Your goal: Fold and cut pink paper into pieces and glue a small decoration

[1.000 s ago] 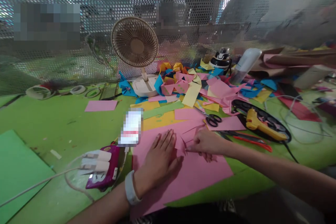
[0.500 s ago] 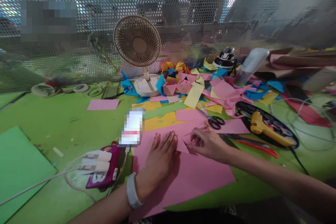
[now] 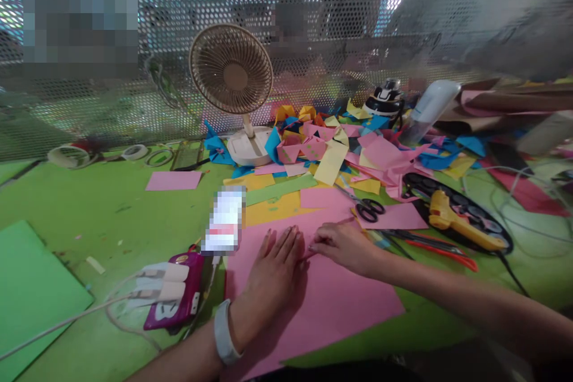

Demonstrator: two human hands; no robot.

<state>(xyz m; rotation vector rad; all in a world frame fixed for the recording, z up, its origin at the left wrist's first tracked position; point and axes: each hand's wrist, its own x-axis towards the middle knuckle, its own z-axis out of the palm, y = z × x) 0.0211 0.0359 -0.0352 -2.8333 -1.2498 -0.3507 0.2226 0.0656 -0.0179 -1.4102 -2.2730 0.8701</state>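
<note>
Currently, left hand (image 3: 273, 277): lies flat, fingers spread and straight, palm pressing the pink sheet (image 3: 331, 304) to the bench (image 3: 89, 215) at lower centre of the frame; it grips nothing.
Right hand (image 3: 344, 246): just right of the left, fingers curled low on the sheet's upper edge; they seem to pinch a small fold or flap, though I cannot tell exactly what is between them.
Pink sheet: centre bottom, its near corner overhanging the bench edge.
Risk, slipping: if the flat palm eases off, the sheet could skid on the smooth green surface and any crease would run crooked.
Risk, tearing: a hard tug at the pinched edge might rip the thin paper.
Risk, clutter: scissors (image 3: 369, 210) lie just beyond the right hand (blades pointing away), and the glue gun (image 3: 461, 224) with its cord sits right of centre; a careless sweep of the forearm could snag either.
Risk, cable: the purple device (image 3: 172, 301) at lower left trails a white lead near the left wrist.
</note>
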